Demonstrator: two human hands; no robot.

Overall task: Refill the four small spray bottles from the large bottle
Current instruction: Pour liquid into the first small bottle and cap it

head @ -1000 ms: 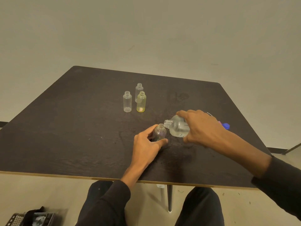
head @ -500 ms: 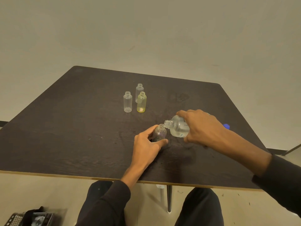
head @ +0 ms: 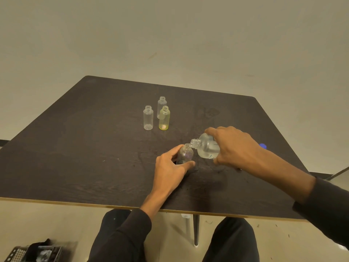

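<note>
the right hand (head: 236, 148) grips the large bottle (head: 206, 149), tilted with its mouth at the neck of a small bottle (head: 185, 154) standing near the middle of the tabletop (head: 75, 148), pinched by the left hand (head: 170, 172). three more small bottles (head: 156, 116) stand farther back.

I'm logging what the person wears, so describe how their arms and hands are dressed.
Both hands, the left hand and the right hand, are bare, with no gloves. I can make out no rings or watch. Each forearm shows bare to a dark long sleeve pushed up from the wrist.
</note>
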